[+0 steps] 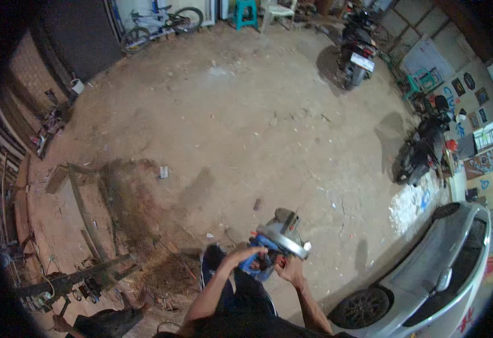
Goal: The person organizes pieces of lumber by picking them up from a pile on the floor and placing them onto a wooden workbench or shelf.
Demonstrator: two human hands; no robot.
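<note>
A blue power saw with a round silver metal blade guard, likely a miter or cut-off saw, is in front of my legs at the bottom middle. My left hand lies on its blue body, on the left side. On the near right side, my right hand is closed around a part with red on it, below the silver guard. The machine's grey base shows at its far end. My fingertips and the machine's underside are partly hidden, so I cannot tell whether it rests on the ground.
A silver car stands at the lower right. Motorcycles line the right side. Wooden beams lie on the dirt at left. Another person is at the lower left beside a metal beam. A bicycle and plastic chair stand far back.
</note>
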